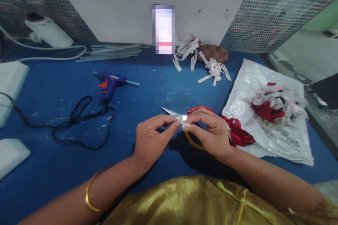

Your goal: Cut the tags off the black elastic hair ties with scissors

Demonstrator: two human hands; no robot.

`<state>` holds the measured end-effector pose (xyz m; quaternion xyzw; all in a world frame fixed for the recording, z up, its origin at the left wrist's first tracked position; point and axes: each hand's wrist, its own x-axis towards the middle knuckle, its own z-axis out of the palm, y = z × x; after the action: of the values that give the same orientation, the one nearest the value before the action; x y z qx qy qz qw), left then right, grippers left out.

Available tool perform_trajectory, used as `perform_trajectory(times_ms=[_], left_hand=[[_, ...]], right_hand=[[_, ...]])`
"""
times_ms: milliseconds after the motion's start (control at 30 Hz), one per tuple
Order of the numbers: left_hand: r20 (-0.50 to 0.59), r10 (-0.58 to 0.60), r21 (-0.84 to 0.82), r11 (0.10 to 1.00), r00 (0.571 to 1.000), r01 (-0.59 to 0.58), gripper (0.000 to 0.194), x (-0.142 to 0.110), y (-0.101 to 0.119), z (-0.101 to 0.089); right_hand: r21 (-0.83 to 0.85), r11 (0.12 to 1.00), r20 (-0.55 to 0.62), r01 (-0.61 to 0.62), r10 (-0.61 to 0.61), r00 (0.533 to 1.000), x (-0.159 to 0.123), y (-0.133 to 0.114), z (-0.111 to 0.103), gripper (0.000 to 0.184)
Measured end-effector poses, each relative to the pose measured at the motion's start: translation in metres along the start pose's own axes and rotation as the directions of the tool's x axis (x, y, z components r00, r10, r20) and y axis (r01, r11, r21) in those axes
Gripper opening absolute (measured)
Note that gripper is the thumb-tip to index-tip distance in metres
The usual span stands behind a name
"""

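Observation:
Over the blue table, my left hand (151, 139) and my right hand (211, 132) meet fingertip to fingertip. Both pinch a small white strip (185, 124), which looks like ribbon; the fingers cover most of it. Just beyond the fingers lies a pair of scissors (170, 111), its blade pointing left and its red and yellow handles partly hidden by my right hand. To the right of that hand is a shiny red piece of fabric (240, 132), at the edge of a white plastic bag (237, 95).
A blue glue gun (112, 84) with a black cord (79, 112) lies at left. Glue sticks (113, 52) and a blurred phone (163, 30) are at the back. White ribbon bows (215, 70) sit near a brown checkered case (213, 53). Red and white scraps (277, 107) lie on the bag.

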<state>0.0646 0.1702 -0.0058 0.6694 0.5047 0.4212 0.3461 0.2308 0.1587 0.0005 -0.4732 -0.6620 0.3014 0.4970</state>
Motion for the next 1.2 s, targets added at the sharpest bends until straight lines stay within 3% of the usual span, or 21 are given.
perform_trajectory(times_ms=[233,433,567,733,1000,1100,1200], left_hand=[[0.025,0.07,-0.024,0.997,0.997,-0.069,0.01,-0.002,0.0,0.0],[0.038,0.176,0.034,0.984,0.984,-0.178,0.012,-0.001,-0.002,0.0],[0.027,0.311,0.076,0.947,0.95,-0.312,0.012,0.0,-0.005,0.0],[0.053,0.45,0.139,0.881,0.891,-0.453,0.013,0.001,-0.007,-0.002],[0.124,0.535,0.177,0.817,0.836,-0.549,0.017,0.004,-0.009,-0.006],[0.168,0.562,0.142,0.799,0.81,-0.584,0.021,0.007,-0.01,-0.01],[0.193,0.575,0.113,0.792,0.795,-0.6,0.022,0.009,-0.011,-0.011]], right_hand=[[-0.013,0.999,-0.024,-0.047,0.047,0.999,-0.001,0.002,-0.001,0.007],[-0.125,0.99,0.024,0.071,-0.068,0.997,-0.002,0.004,-0.003,0.002],[-0.262,0.954,0.033,0.145,-0.142,0.989,-0.004,0.007,-0.004,0.007],[-0.316,0.94,0.037,0.126,-0.12,0.992,-0.005,0.008,-0.005,0.004],[-0.209,0.975,0.017,0.074,-0.072,0.997,-0.002,0.009,-0.006,0.007],[-0.146,0.989,0.034,0.024,-0.019,0.999,-0.001,0.009,-0.007,0.016],[-0.051,0.998,0.072,-0.043,0.046,0.996,0.0,0.007,-0.007,0.011]])
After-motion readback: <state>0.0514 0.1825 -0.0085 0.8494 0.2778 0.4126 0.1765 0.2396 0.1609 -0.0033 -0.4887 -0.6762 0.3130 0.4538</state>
